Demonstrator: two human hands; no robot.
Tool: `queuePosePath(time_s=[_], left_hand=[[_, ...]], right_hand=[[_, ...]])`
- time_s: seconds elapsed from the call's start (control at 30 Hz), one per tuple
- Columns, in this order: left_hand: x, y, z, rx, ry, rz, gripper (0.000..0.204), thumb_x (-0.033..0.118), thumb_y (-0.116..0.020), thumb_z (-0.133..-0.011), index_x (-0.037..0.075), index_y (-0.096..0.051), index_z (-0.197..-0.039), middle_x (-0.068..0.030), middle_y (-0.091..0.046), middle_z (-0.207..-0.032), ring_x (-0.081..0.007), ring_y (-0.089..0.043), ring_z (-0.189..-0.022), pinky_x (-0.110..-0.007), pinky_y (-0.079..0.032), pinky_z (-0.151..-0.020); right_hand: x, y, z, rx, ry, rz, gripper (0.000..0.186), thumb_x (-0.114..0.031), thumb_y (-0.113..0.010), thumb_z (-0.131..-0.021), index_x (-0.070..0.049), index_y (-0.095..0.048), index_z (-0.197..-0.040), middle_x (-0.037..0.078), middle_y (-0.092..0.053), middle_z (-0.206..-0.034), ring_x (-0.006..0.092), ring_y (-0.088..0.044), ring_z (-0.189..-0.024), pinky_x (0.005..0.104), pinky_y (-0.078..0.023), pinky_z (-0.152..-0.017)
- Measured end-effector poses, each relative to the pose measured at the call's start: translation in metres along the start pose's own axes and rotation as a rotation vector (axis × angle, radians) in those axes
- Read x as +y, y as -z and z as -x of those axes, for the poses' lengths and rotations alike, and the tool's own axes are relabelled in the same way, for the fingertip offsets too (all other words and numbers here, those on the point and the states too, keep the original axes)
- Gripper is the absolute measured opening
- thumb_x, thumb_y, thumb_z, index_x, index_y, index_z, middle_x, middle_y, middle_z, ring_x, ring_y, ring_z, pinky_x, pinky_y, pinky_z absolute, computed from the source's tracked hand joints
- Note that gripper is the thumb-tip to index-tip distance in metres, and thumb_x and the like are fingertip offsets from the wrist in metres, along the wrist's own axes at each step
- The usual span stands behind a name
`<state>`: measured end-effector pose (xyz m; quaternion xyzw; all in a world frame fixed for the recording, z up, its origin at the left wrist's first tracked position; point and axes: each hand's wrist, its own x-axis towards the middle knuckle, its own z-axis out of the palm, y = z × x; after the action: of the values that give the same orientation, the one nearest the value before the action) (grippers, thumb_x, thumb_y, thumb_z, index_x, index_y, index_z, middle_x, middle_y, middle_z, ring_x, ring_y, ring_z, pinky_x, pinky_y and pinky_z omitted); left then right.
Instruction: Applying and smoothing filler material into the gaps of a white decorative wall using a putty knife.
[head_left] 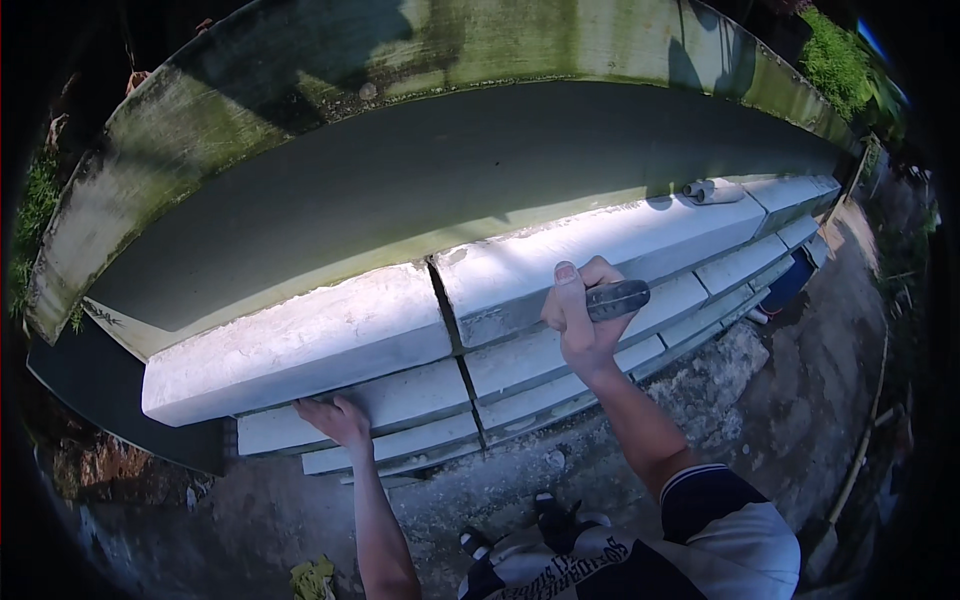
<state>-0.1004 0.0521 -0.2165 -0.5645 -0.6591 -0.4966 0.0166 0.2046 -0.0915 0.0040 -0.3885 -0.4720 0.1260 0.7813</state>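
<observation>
My right hand [588, 325] is raised in front of the top tier of white blocks, closed with the thumb up around a dark, rounded tool handle [618, 299]. The tool's other end is hidden. Lower left, my left hand [335, 418] lies on a second-tier white block [420, 392], its fingers stretched out just below the edge of the long top block [300, 330]. Another long top block [600, 240] lies to the right, across a narrow dark gap [447, 305].
A mossy curved wall [480, 50] rises behind the blocks. Short grey pipe pieces [715, 191] lie on the top tier at the right. A dark blue container [790, 280] stands by the far right end. Yellow-green cloth [312, 578] lies on the rough ground.
</observation>
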Motion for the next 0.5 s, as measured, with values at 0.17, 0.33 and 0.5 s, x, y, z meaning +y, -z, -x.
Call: queuePosePath(time_s=[0.17, 0.33, 0.5], left_hand=[[-0.012, 0.0, 0.0, 0.017, 0.036, -0.01, 0.073, 0.013, -0.044, -0.088, -0.014, -0.02, -0.152, -0.0357, -0.022, -0.158, -0.0494, -0.021, -0.147, -0.053, -0.016, -0.123], [-0.007, 0.002, 0.002, 0.003, 0.037, -0.004, 0.074, 0.012, -0.045, -0.088, -0.014, -0.019, -0.152, -0.0359, -0.021, -0.158, -0.0497, -0.02, -0.147, -0.054, -0.015, -0.123], [-0.009, -0.006, 0.0, -0.021, 0.02, -0.046, 0.072, 0.013, -0.044, -0.089, -0.015, -0.02, -0.151, -0.0365, -0.02, -0.158, -0.0497, -0.018, -0.148, -0.053, -0.014, -0.124]], right_hand=[[-0.035, 0.005, 0.012, 0.11, 0.367, -0.154, 0.03, -0.012, -0.068, -0.096, -0.007, -0.047, -0.075, 0.002, -0.052, -0.055, 0.0104, -0.054, -0.049, 0.0272, -0.043, -0.048], [-0.011, 0.019, 0.011, -0.003, 0.382, 0.3, 0.02, -0.008, -0.069, -0.093, -0.006, -0.051, -0.084, 0.004, -0.056, -0.061, 0.0126, -0.058, -0.054, 0.0273, -0.049, -0.055], [0.011, 0.023, 0.01, 0.076, 0.276, 0.092, 0.017, -0.005, -0.069, -0.091, -0.005, -0.055, -0.081, 0.005, -0.062, -0.065, 0.0128, -0.058, -0.052, 0.025, -0.047, -0.053]])
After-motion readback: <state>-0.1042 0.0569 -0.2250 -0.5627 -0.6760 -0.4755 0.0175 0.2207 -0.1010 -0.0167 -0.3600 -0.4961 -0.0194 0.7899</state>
